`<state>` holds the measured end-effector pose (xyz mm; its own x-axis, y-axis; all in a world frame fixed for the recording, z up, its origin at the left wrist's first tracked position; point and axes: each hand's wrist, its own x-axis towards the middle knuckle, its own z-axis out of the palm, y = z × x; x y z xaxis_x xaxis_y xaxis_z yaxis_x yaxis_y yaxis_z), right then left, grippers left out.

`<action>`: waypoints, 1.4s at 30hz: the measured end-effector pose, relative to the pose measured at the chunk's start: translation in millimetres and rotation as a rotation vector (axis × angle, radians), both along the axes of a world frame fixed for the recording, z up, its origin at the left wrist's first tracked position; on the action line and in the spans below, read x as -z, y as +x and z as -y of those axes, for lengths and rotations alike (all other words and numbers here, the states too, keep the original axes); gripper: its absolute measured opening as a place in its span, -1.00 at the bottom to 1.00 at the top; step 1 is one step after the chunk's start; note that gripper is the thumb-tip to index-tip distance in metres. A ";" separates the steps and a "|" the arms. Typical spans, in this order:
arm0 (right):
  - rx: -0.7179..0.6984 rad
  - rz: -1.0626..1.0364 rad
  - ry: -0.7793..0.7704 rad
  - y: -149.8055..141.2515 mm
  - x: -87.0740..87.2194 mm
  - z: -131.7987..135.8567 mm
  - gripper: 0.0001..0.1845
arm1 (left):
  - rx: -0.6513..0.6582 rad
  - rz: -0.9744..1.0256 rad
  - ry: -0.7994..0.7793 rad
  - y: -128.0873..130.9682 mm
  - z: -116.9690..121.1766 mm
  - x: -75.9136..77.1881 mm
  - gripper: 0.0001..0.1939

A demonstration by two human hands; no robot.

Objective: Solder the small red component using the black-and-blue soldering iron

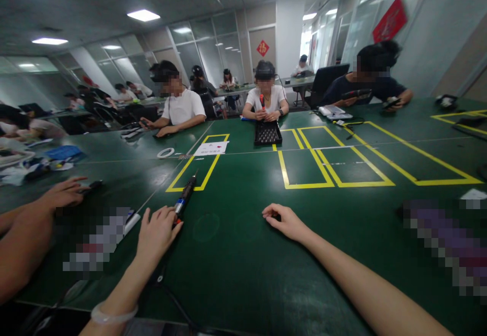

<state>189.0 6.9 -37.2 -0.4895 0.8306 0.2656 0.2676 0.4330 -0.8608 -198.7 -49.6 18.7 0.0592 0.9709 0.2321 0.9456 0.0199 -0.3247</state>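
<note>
My left hand (158, 229) rests on the green table with its thumb and index finger around the rear end of a dark electric screwdriver (185, 194). Blue and silver bands circle the tool's body, some orange shows between my fingers, and its thin tip points away from me. My palm hides part of its handle. Farther right, my right hand (283, 221) lies on the tabletop, its fingers loosely curved with a gap before the thumb and nothing held. A faint ring mark (206, 227) shows on the surface between both hands.
Yellow tape outlines (308, 185) mark the table ahead. A white paper sheet (211, 147) and tape roll (166, 152) lie beyond the screwdriver. Opposite, a person holds a red-handled tool above a black tray (268, 134). A co-worker's hand (64, 194) is at left; a dark cable (175, 300) runs nearby.
</note>
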 end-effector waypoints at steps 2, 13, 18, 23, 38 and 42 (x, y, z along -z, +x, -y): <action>-0.003 -0.003 0.004 -0.1 1.0 -0.7 -0.81 | 0.005 -0.001 0.024 6.7 -1.6 -6.1 -0.63; 0.057 -0.096 -0.070 4.2 6.4 -9.6 -0.73 | 0.402 1.013 -0.346 164.0 -51.3 -20.6 -0.66; 0.087 -0.262 -0.148 4.7 14.5 -17.0 -0.73 | 0.480 1.399 -0.526 214.2 -79.6 7.7 -0.58; -0.016 -0.269 -0.137 4.3 8.4 -14.8 -0.74 | 0.447 1.628 -0.708 224.1 -85.4 32.9 -0.50; 0.154 -0.206 -0.091 9.1 19.8 -22.2 -0.70 | 0.327 1.799 -0.700 218.2 -81.5 46.6 -0.62; 0.174 -0.205 -0.082 9.5 22.1 -24.3 -0.76 | 0.355 1.819 -0.697 217.2 -80.7 45.8 -0.61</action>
